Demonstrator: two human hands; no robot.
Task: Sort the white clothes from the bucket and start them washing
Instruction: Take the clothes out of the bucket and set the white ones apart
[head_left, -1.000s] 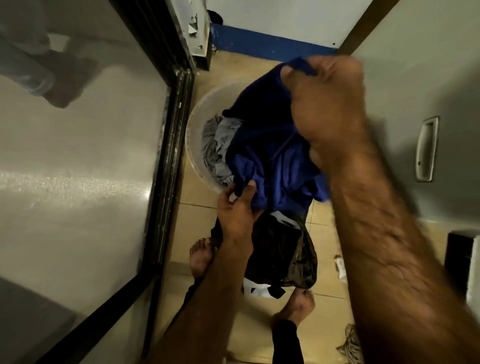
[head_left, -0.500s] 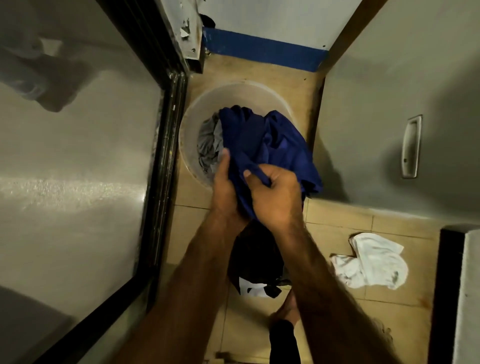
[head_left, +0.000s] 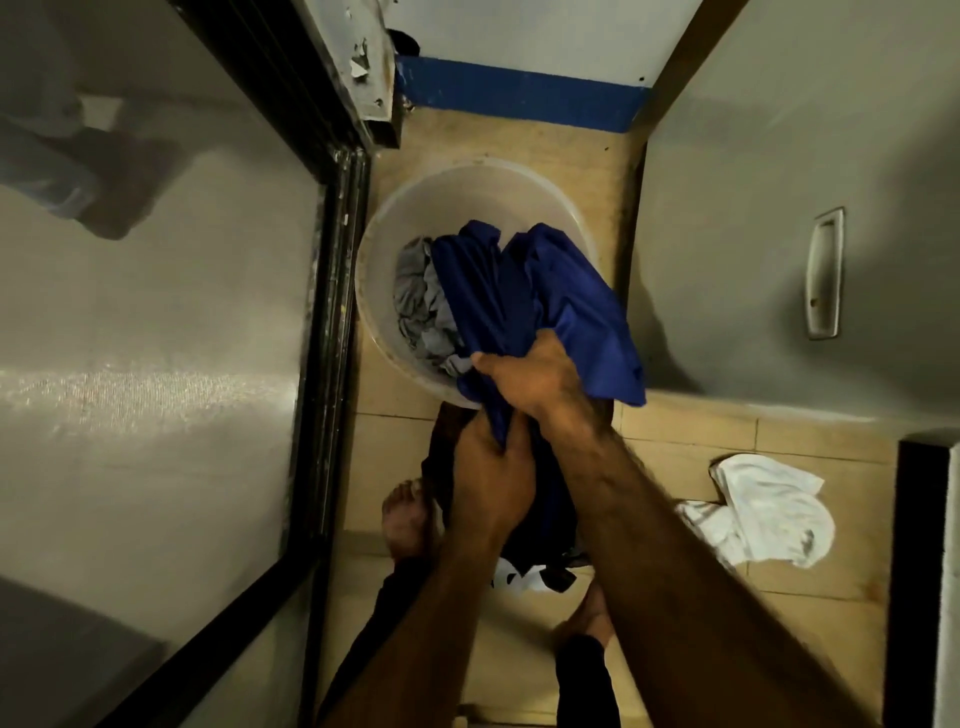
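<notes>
A pale round bucket (head_left: 395, 244) stands on the tiled floor between a glass door and a grey door. Grey clothes (head_left: 418, 301) lie inside it. A blue garment (head_left: 550, 296) drapes over its near rim. My right hand (head_left: 530, 379) grips the blue garment at the rim. Just below, my left hand (head_left: 488, 478) holds the same blue cloth bunched together with a dark garment (head_left: 545, 525) that hangs down between my feet. White clothes (head_left: 769, 509) lie on the floor to the right.
A black-framed glass door (head_left: 322, 364) runs along the left. A grey door with a metal handle (head_left: 823, 273) is on the right. A dark object's edge (head_left: 919, 545) stands at far right. My bare feet (head_left: 405, 519) are on the tiles below the bucket.
My right hand came down from high up with the blue garment and now grips it at the bucket's near rim. My left hand has slid lower, under the right one.
</notes>
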